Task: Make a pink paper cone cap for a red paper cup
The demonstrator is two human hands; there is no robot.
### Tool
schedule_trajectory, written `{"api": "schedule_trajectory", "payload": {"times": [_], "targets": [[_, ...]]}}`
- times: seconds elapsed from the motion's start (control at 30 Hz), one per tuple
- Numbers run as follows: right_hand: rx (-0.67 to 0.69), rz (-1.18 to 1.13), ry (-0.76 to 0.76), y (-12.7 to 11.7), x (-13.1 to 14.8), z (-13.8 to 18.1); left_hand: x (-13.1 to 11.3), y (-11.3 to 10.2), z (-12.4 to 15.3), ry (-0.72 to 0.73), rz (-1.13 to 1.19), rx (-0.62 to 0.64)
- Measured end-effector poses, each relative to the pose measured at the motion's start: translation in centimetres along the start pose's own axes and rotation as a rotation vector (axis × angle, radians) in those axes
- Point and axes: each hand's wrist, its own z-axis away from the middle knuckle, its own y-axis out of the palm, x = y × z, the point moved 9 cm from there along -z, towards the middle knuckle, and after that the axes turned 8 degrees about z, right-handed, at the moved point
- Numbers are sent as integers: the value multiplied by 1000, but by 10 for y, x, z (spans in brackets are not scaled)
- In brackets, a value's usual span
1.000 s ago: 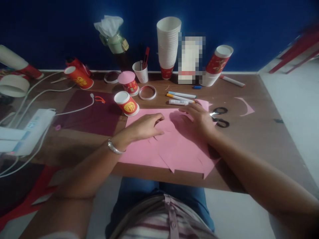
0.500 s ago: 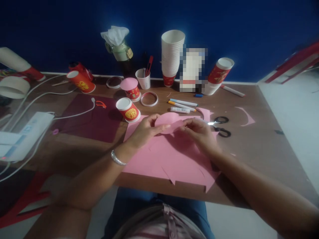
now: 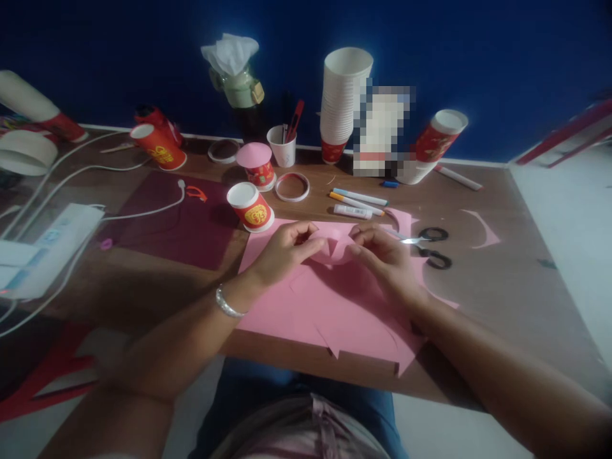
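Between my hands is a round piece of pink paper (image 3: 331,251) with a slit that opens toward its middle. My left hand (image 3: 291,250) pinches its left edge, thumb on top. On the right edge, my right hand (image 3: 380,254) grips it between thumb and fingers. Beneath both hands lies a large pink paper sheet (image 3: 306,306) with cut edges. Just right of my right hand rest scissors (image 3: 421,239) with black handles. A red paper cup (image 3: 251,207) stands upside down to the upper left, and behind it another cup carries a pink cone top (image 3: 255,155).
A glue stick (image 3: 352,211) and markers (image 3: 359,197) lie beyond my hands. Tape rolls (image 3: 292,187), a tall cup stack (image 3: 345,105) and a pen cup (image 3: 282,150) stand near the wall. At left are a white power strip (image 3: 60,248) and cables. A pink scrap (image 3: 482,229) lies right.
The round pink paper has been turned and its slit now gapes toward me. My left hand has shifted slightly right along its edge. The whole view has moved a little.
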Motion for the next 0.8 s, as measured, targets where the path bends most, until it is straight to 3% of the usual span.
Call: {"api": "schedule_trajectory", "payload": {"times": [0.2, 0.4, 0.8], "targets": [[75, -172, 176, 11, -18, 5, 5, 12, 2, -71, 75, 126], [92, -379, 391, 20, -37, 15, 15, 13, 4, -127, 81, 166], [63, -438, 394, 21, -39, 16, 16, 16, 5, -114, 54, 205]]}}
